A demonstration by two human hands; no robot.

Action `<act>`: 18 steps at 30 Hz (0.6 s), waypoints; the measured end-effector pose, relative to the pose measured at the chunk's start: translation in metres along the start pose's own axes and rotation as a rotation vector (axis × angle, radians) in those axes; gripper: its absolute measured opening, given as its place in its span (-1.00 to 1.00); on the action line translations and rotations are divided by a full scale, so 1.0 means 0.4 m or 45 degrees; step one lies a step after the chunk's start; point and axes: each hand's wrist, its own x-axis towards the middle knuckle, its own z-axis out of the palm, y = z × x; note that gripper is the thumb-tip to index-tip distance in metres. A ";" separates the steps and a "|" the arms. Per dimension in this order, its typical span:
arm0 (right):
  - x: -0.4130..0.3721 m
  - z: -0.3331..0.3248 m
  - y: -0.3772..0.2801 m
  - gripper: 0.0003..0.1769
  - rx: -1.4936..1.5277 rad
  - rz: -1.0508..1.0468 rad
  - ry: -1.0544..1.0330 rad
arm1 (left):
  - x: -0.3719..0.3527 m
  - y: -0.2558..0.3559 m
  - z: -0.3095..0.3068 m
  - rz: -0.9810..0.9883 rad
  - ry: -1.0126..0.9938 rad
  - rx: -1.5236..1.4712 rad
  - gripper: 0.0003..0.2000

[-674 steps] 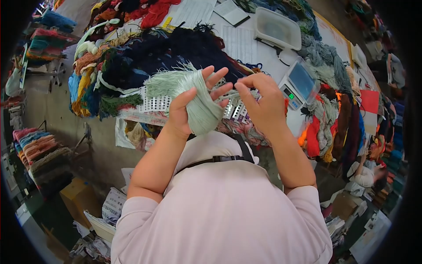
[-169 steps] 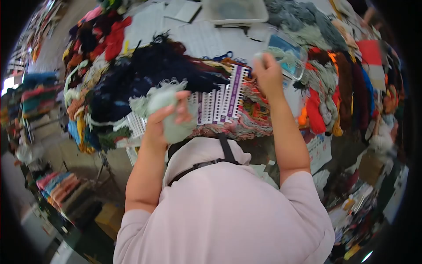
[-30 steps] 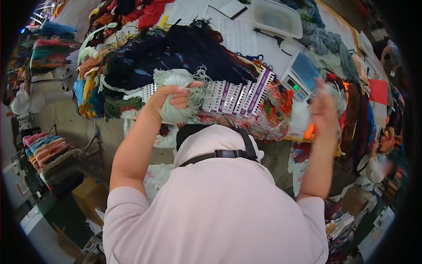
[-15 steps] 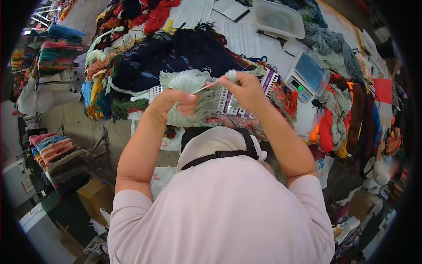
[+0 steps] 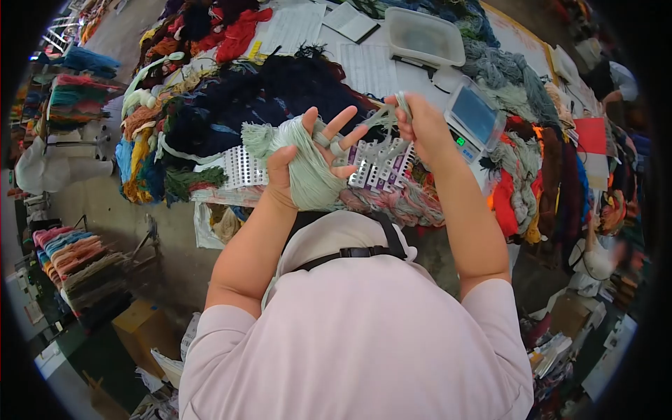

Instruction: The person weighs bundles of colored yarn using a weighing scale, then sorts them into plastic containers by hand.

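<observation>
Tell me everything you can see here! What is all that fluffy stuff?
pale green yarn bundle: one, pale green, across the left palm
strand: one, pale green, from bundle to right hand
punched card: one, white and purple, table edge, beneath the hands
scale: one, white with bluish top, right of the hands
tub: one, clear, far side of table
printed sheets: several, white, mid table
yarn heaps: many, navy, red, grey, orange, all over the table
left hand: fingers spread, thumb pinning the bundle
right hand: pinching the strand
</observation>
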 end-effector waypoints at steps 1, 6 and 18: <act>-0.015 0.020 -0.023 -0.64 -0.095 -0.102 -0.014 | 0.000 -0.002 -0.004 -0.012 -0.012 0.014 -0.48; -0.127 0.168 -0.132 -0.69 -0.254 -0.197 -0.287 | -0.011 -0.003 -0.001 -0.035 -0.093 0.022 -0.52; -0.214 0.182 0.019 -0.76 -0.803 -0.920 -0.050 | -0.024 0.001 0.068 0.129 0.180 0.351 -0.42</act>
